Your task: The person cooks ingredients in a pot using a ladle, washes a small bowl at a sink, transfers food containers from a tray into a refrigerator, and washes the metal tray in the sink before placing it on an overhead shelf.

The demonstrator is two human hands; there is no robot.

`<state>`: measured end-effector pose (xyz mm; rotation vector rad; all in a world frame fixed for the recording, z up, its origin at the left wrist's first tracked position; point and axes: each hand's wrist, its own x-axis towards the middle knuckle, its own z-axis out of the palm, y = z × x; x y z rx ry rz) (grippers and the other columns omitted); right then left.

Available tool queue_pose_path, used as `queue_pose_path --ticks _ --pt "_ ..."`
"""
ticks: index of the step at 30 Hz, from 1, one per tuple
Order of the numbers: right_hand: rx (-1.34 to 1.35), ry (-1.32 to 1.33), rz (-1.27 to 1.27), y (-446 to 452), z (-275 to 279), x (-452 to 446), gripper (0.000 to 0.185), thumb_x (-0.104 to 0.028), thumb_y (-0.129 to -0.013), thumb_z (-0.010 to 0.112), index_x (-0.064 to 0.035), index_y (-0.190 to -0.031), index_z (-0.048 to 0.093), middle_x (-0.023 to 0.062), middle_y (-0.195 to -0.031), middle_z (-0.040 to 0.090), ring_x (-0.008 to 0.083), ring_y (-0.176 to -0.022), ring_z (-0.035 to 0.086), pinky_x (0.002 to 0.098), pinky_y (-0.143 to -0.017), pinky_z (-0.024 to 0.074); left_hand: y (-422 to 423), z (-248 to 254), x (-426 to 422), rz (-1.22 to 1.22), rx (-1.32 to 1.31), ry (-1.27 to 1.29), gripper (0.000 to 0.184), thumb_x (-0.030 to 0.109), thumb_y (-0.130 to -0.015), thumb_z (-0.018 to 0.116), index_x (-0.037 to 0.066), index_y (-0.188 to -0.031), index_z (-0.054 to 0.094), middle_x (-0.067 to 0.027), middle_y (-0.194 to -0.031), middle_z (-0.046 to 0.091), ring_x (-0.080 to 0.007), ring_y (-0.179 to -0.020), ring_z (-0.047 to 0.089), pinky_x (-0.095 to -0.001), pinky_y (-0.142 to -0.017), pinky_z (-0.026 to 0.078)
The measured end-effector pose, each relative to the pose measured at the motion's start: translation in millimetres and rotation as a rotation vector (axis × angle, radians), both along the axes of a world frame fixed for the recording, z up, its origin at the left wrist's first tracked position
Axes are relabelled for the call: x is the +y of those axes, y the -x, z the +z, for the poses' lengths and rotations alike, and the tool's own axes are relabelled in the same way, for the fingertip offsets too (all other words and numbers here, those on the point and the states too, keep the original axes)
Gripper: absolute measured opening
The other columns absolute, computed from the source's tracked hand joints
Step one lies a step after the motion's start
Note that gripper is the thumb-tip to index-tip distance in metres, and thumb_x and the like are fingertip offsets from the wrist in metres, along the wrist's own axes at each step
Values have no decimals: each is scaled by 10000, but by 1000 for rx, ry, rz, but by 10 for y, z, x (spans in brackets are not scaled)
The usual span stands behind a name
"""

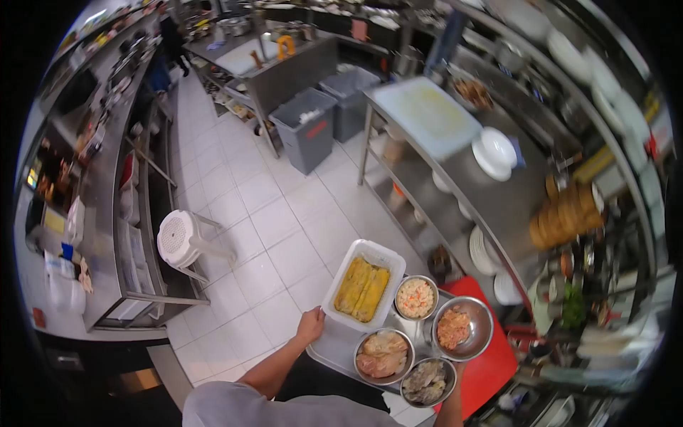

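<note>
My left hand (311, 325) is wrapped round the left edge of a grey tray (333, 341). On the tray stand a white tub (363, 285) with yellow rolled food and steel bowls of pale meat (384, 354), grey seafood-like pieces (427, 381), diced pink and white food (415, 297) and minced meat (453, 329). My right hand (459, 371) is at the tray's right side, below the minced meat bowl; its fingers are mostly hidden under the bowls.
A red board (491, 356) lies right of the tray. A steel table (498, 206) with a cutting board (427, 115) and white plates (494, 153) stands beyond. Left are a white stool (179, 238) and a long counter (107, 206); grey bins (304, 132) and a person (171, 39) are farther off.
</note>
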<state>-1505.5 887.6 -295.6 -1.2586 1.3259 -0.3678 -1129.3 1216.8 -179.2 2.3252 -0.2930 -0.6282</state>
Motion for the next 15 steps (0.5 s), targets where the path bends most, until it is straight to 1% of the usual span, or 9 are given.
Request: queue_pose_path --ticks 3,5,6,8,10,12,13,14,15 --pt "-60 48 64 -921 213 -48 223 -150 -935 573 8 -1089 606 131 -1011 659 205 -940 615 359 -822 500 -890 295 186 57 -62 78 358 274 -980 427 -29 -935 611 -292 -842 627 -484 -852 597 -518 -748 471" --pt "-107 92 145 -1630 292 -187 224 -150 -937 570 12 -1088 605 133 -1008 660 205 -940 615 358 -821 500 -1395 620 301 84 -134 67 370 288 -986 427 -28 -933 612 -292 -838 627 -486 -844 597 -521 -750 469" --pt "-68 90 176 -1636 703 -67 225 -149 -938 569 14 -1088 605 134 -1007 661 205 -940 616 358 -820 499 -1212 1085 386 53 -44 18 384 303 -992 426 -25 -940 619 -295 -846 628 -487 -846 596 -524 -755 468" --pt "-149 145 264 -2386 789 -245 225 -149 -940 566 17 -1087 605 137 -1005 661 205 -939 616 357 -819 499 -1577 1038 461 132 -108 50 392 309 -993 425 -26 -937 622 -295 -853 629 -485 -848 598 -520 -755 470" --pt "-210 216 373 -3283 962 -372 227 -148 -942 563 21 -1087 604 139 -1002 662 206 -939 616 356 -817 498 -2093 1209 644 202 -150 72 400 314 -995 425 -27 -935 625 -296 -860 630 -483 -849 600 -516 -756 473" --pt "-265 294 488 -4194 1132 -504 228 -147 -943 560 24 -1086 604 141 -1000 663 206 -938 616 355 -816 497 -2503 1311 805 334 -165 84 413 321 -996 428 -34 -935 629 -294 -868 634 -476 -854 606 -502 -756 476" --pt "-240 305 533 -4483 1283 -479 228 -147 -944 559 26 -1086 604 142 -999 663 206 -938 617 355 -815 497 -2722 1393 863 347 -97 -9 419 324 -995 432 -40 -936 631 -293 -872 636 -471 -855 610 -498 -757 476" --pt "-279 357 594 -4956 1361 -535 229 -147 -945 558 28 -1086 604 144 -997 664 206 -938 617 354 -814 497 -2985 1272 900 384 -105 -29 426 328 -994 437 -46 -936 633 -293 -875 638 -467 -857 615 -493 -758 476" --pt "-301 391 651 -5286 1410 -527 229 -146 -946 556 29 -1086 603 145 -996 664 207 -937 617 354 -814 496 -3103 1340 982 409 -128 -21 436 338 -989 450 -54 -943 636 -298 -893 640 -462 -877 617 -496 -773 472"
